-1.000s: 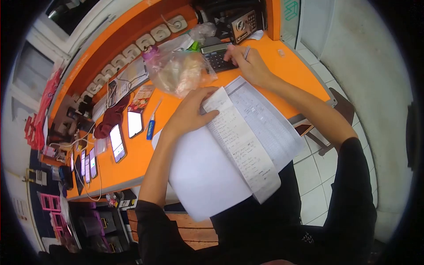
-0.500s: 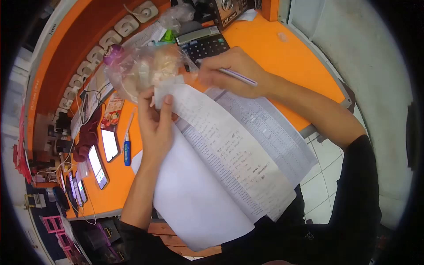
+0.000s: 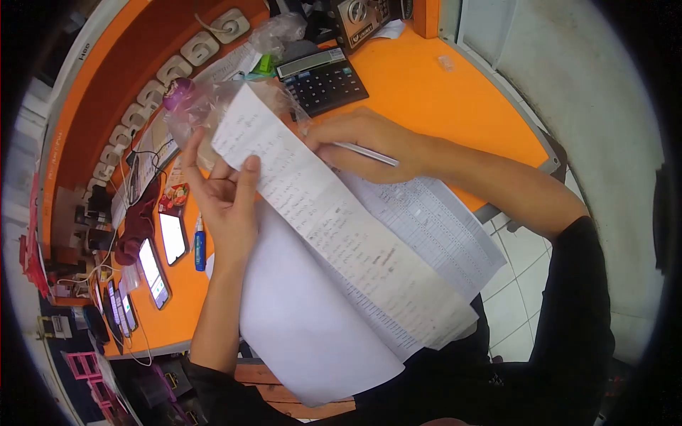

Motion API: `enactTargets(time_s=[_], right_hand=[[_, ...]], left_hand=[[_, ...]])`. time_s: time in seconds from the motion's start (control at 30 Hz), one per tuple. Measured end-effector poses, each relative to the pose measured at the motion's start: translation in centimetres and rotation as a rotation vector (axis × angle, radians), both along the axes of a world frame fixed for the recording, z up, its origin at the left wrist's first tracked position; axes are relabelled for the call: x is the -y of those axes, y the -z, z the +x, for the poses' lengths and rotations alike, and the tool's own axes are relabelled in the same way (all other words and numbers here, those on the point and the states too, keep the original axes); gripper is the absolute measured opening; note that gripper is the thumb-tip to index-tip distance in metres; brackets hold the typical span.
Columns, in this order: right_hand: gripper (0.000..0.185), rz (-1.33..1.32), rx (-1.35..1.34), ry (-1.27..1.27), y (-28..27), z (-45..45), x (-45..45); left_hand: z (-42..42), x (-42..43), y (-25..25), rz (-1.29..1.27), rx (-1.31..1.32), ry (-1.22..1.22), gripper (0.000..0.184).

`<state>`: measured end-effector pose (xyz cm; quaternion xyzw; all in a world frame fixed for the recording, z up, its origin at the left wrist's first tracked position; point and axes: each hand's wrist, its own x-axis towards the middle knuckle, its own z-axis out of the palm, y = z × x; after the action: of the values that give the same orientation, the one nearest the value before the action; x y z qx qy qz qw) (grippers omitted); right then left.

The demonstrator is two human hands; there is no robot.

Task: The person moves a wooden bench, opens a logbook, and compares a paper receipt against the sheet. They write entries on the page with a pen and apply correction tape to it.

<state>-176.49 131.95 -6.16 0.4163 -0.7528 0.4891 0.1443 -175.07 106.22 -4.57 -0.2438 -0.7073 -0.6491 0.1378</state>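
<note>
A long strip of paper with handwriting (image 3: 312, 206) slants across the view, over printed sheets of tables (image 3: 433, 220) and a large blank white sheet (image 3: 305, 305). My left hand (image 3: 226, 202) pinches the strip's left edge, thumb on top and some fingers behind, with the index finger stretched upward. A pen (image 3: 366, 153) is in my right hand (image 3: 373, 142), which rests by the strip's right edge with its fingers curled; the pen's tip is hidden. Behind the strip's top end lies a clear plastic bag (image 3: 202, 106), its contents mostly covered.
A black calculator (image 3: 323, 84) sits on the orange desk (image 3: 455, 106) beyond my right hand. Several lit phones (image 3: 172, 236), a blue marker (image 3: 199, 248) and a maroon cloth (image 3: 138, 231) are on the left. A row of power sockets (image 3: 170, 74) lines the desk's back.
The strip's folded top end now lies opened out and reaches higher. My right hand has come down to the strip's edge with the pen. My left index finger has stretched out.
</note>
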Motion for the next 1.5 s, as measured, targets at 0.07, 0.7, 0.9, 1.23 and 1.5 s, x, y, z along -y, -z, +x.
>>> enactTargets(time_s=[0.07,0.7,0.9,1.23,1.5], right_hand=[[0.026,0.335,-0.011,-0.127,0.2,0.2,-0.8],[0.010,0.023,-0.197,0.348,-1.3,-3.0,0.4],[0.011,0.122,-0.313,0.384,0.5,-3.6,-0.9],[0.011,0.162,-0.314,0.355,0.7,-4.2,-1.2],[0.014,0.210,-0.276,0.324,0.7,-4.1,-1.5]], left_hand=[[-0.1,0.5,-0.7,0.034,-0.075,-0.050,0.062],[0.4,3.4,0.4,-0.578,-0.096,0.069,0.025],[0.5,3.0,0.7,-0.589,-0.147,0.130,0.029],[1.2,2.7,0.5,-0.684,-0.131,0.152,0.039],[0.7,3.3,0.8,-0.602,-0.054,0.262,0.038]])
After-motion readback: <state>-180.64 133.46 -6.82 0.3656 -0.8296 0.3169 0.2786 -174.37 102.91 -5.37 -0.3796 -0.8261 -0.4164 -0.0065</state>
